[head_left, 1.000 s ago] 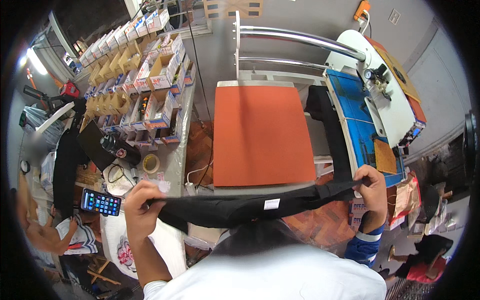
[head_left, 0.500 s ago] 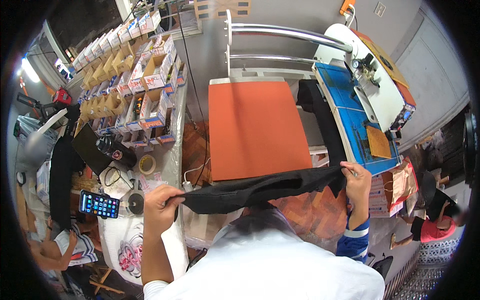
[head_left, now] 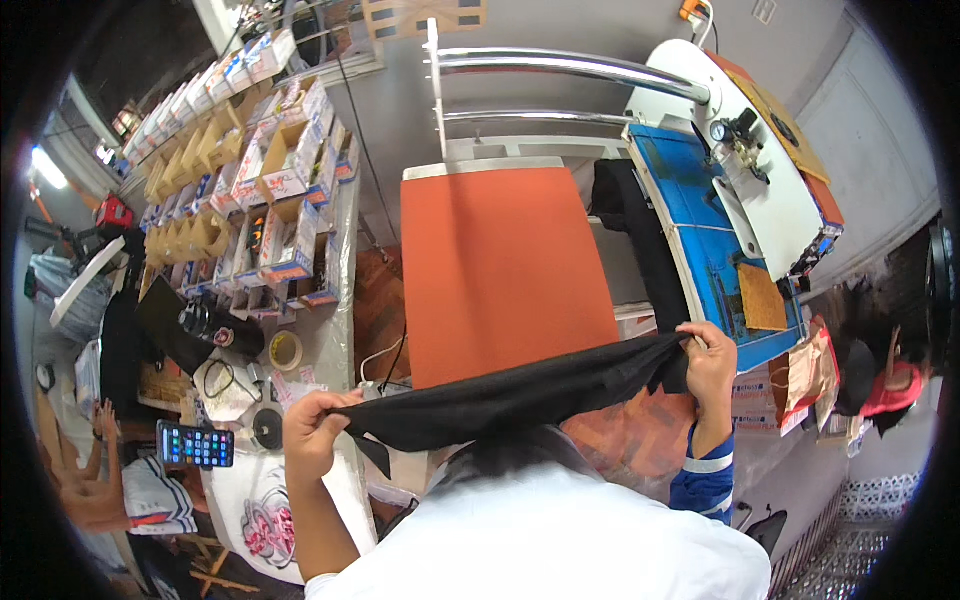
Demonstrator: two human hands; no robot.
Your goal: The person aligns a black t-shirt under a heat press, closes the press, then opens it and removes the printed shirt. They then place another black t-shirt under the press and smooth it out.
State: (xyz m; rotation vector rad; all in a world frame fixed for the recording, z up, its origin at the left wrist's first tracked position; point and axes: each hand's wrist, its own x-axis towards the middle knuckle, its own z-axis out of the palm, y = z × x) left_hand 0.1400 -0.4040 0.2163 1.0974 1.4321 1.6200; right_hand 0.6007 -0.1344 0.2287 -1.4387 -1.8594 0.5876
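A black cloth [head_left: 500, 394], perhaps a garment, is stretched in a band across my front. My left hand [head_left: 314, 432] is closed on its left end, where a loose corner dangles below. At the other end, my right hand [head_left: 708, 360] pinches the fabric, and that side sits higher. Just beyond the cloth lies the flat orange pad [head_left: 505, 270] of a heat press, and the cloth's upper edge overlaps the pad's near edge in view. More black fabric [head_left: 655, 255] lies to the right of the pad, beside the press's blue plate.
The white press head with its blue plate [head_left: 690, 220] stands at right, under chrome rails [head_left: 570, 60]. Boxes [head_left: 740, 410] are below it. On the left table are small-parts boxes [head_left: 285, 165], a tape roll [head_left: 286, 350], a bottle [head_left: 215, 327] and a phone [head_left: 195, 445]. People are at both sides.
The cloth has gone from showing a dark fold to a smoother, tauter, more slanted band. My left hand is slightly lower, still gripping. The view has shifted a little.
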